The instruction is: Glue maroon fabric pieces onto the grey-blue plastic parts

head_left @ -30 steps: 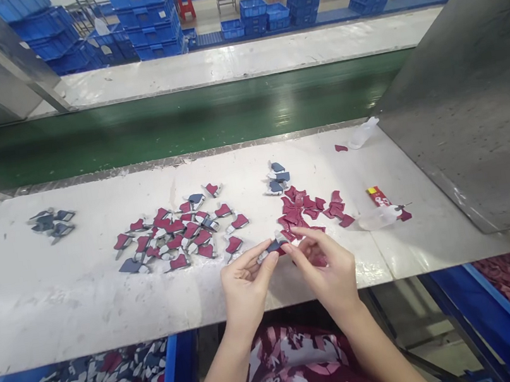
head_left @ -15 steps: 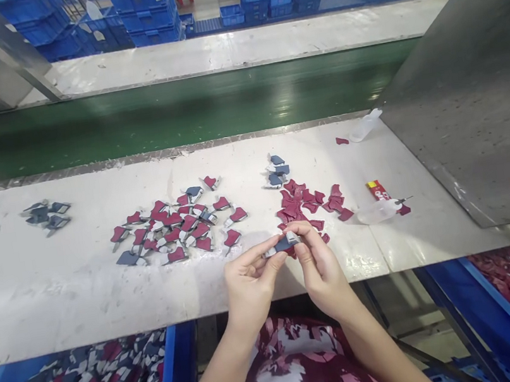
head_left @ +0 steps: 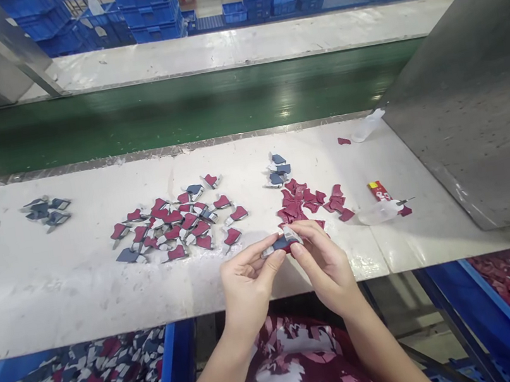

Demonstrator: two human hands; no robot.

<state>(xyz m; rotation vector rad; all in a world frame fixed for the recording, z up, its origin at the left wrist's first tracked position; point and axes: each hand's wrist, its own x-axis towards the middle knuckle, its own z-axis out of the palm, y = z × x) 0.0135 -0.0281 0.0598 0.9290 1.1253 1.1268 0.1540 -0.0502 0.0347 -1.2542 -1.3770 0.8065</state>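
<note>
Flanked below by a left bin [head_left: 164, 380] and a right bin [head_left: 495, 321], both blue. Grasping a blue-and-grey piece [head_left: 282, 243] between the fingertips of left hand [head_left: 245, 285] and right hand [head_left: 328, 263], over the near tabletop [head_left: 59, 290]. Bordered beyond by loose red pieces [head_left: 293, 212]; at left, by mixed-colour pieces [head_left: 172, 233]. Backed by a green strip [head_left: 152, 117] and, farthest, blue crates [head_left: 149, 14].

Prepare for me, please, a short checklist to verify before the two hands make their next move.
1. Left hand grip on the held piece: ok, pinched between thumb and fingers.
2. Right hand grip: ok, holding the same piece at its other end.
3. Held piece aligned all round: cannot tell, fingers cover part of it.
4. Dark red pieces close by: ok, piled just beyond the hands.
5. Bottle near the red-and-yellow packet upright: not ok, lying on its side.
</note>
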